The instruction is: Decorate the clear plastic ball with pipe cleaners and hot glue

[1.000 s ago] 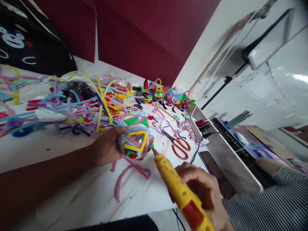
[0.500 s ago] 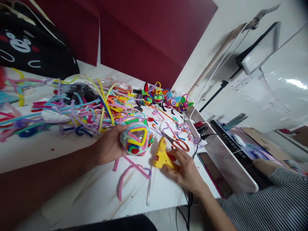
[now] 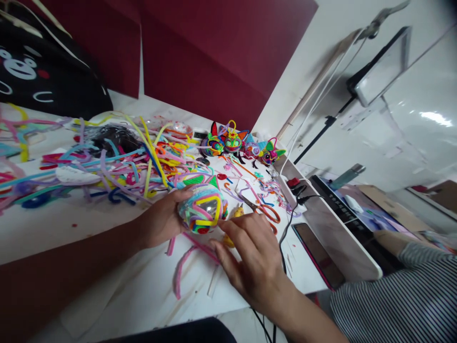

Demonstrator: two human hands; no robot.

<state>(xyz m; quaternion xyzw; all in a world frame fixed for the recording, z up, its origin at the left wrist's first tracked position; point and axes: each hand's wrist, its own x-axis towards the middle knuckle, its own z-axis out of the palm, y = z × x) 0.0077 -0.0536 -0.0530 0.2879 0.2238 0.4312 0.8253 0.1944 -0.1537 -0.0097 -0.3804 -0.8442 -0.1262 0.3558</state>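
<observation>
In my left hand (image 3: 162, 218) is a clear ball covered with colourful pipe cleaners (image 3: 194, 204), its fingers closed round the left side. A bent yellow piece frames a bare patch on the ball, and green ear shapes stand at its top. My right hand (image 3: 255, 257) is at the ball's lower right, index finger at its edge and thumb held apart. Nothing shows between those fingers. Behind the right hand, a yellow hot glue gun (image 3: 238, 212) is mostly hidden, with a clear glue stick (image 3: 213, 281) below it. Orange-handled scissors (image 3: 268, 213) lie just beyond.
Loose pipe cleaners (image 3: 117, 166) pile up at the left. Several finished decorated balls (image 3: 233, 142) stand at the back. A phone (image 3: 317, 255) and a black cable (image 3: 283, 247) lie at the right. Another person's striped sleeve (image 3: 400, 295) is at the lower right.
My right hand has let go of the glue gun and moved left to the ball. The glue gun now lies on the table behind the hand. My left hand still holds the ball.
</observation>
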